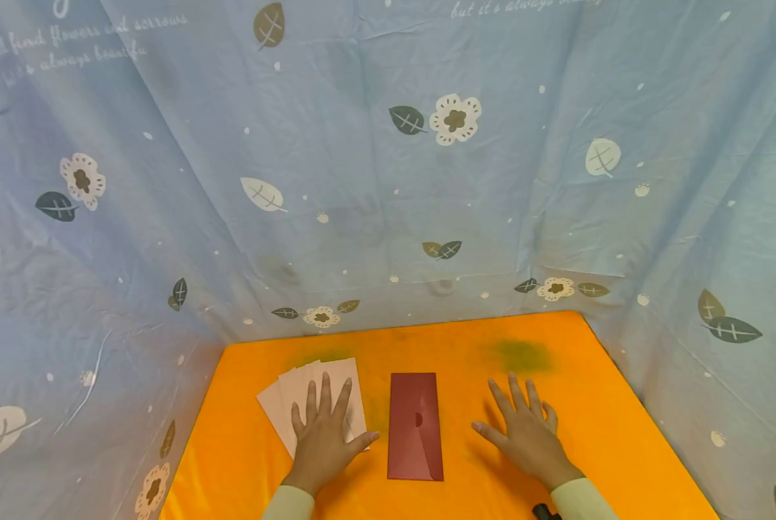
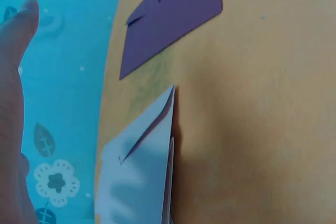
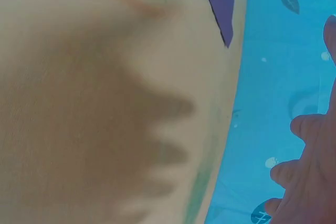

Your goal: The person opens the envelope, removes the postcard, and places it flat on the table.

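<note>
A dark red envelope (image 1: 414,440) lies flap side up on the orange cloth, between the two hands. Left of it, several pale pink envelopes (image 1: 274,408) are fanned out and overlap one another. My left hand (image 1: 326,440) is spread over the pale envelopes with its fingers apart, partly hiding them; in the left wrist view its shadow falls on the top pale envelope (image 2: 139,166). To the right of the red envelope, my right hand (image 1: 531,440) hovers with fingers spread and nothing in it, casting a shadow on the cloth in the right wrist view.
The table wears an orange cloth (image 1: 453,354) with greenish patches near its back edge. Blue curtains (image 1: 375,180) printed with leaves and flowers enclose the back and both sides. A small black object (image 1: 545,512) shows by the right sleeve.
</note>
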A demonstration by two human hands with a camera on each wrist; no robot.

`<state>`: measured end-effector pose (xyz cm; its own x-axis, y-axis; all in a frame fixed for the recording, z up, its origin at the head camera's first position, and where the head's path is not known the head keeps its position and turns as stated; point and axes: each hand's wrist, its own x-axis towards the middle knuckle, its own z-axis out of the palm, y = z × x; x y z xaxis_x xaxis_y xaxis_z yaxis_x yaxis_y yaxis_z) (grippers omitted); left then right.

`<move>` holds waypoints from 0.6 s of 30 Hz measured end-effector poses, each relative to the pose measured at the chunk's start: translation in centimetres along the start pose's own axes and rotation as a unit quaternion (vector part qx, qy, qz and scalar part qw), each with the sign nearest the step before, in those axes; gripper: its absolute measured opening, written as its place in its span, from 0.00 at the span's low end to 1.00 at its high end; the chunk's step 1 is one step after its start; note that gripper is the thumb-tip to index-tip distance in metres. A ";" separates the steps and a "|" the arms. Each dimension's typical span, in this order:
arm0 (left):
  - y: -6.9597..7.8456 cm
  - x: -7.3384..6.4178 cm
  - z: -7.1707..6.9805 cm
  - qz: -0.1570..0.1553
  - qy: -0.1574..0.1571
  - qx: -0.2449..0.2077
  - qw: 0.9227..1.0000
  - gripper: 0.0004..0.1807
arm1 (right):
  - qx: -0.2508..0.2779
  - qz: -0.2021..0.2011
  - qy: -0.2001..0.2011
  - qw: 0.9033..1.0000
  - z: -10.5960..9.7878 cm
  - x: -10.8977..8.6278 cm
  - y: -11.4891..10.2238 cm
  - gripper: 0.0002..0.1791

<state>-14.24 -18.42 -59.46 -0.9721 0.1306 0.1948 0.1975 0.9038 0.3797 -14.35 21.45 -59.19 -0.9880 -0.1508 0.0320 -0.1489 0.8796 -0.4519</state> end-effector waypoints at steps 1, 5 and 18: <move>0.2 0.0 0.0 0.004 0.004 -0.004 1.000 0.61 | 0.005 -0.001 0.000 1.000 -0.1 0.0 -0.1 0.55; 0.7 0.1 0.3 0.020 0.013 -0.015 1.000 0.61 | 0.020 -0.003 -0.005 1.000 -0.2 -0.1 -0.6 0.55; 2.5 -0.6 1.5 0.032 -0.036 -0.069 0.996 0.61 | 0.118 0.014 -0.078 0.990 1.3 0.1 -1.3 0.55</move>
<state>-13.34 -15.66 -60.01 -0.9626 0.2200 0.1584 0.2701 0.8282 0.4910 -14.17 19.74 -59.73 -0.9707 -0.2121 -0.1131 -0.0900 0.7569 -0.6473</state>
